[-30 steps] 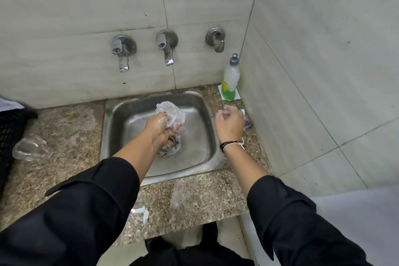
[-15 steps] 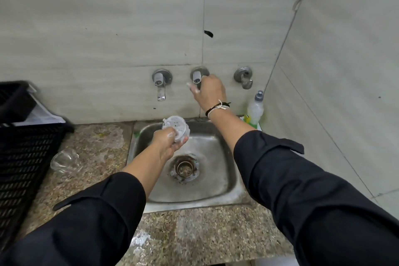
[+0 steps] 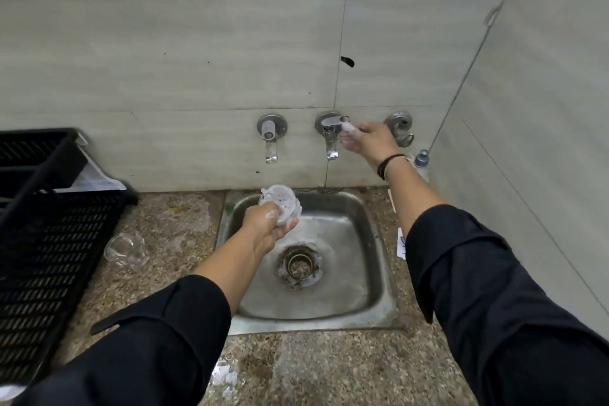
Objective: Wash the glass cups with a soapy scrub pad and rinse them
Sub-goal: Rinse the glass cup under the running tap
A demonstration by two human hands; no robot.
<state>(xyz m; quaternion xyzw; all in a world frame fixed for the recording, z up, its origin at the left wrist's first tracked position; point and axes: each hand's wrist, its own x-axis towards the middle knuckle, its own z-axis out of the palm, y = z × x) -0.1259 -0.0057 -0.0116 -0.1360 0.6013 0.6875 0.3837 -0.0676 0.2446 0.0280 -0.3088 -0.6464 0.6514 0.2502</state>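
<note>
My left hand (image 3: 267, 227) grips a soapy glass cup (image 3: 280, 206), tilted, over the back left of the steel sink (image 3: 372, 277). My right hand (image 3: 369, 142) is raised to the middle wall tap (image 3: 329, 133). Its soapy fingertips touch the end of the tap's lever, fingers stretched out. No water shows under the spout. A second clear glass cup (image 3: 125, 249) lies on its side on the granite counter (image 3: 171, 241), left of the sink. I cannot see the scrub pad.
A black slatted crate (image 3: 49, 234) fills the left side of the counter. Two more wall taps (image 3: 271, 138) (image 3: 400, 128) flank the middle one. A soap bottle (image 3: 421, 163) stands in the corner behind my right arm. Foam lies on the counter's front.
My right hand left the counter by the sink and rose to the middle tap; the lever now points right toward it. My left hand kept the cup over the sink.
</note>
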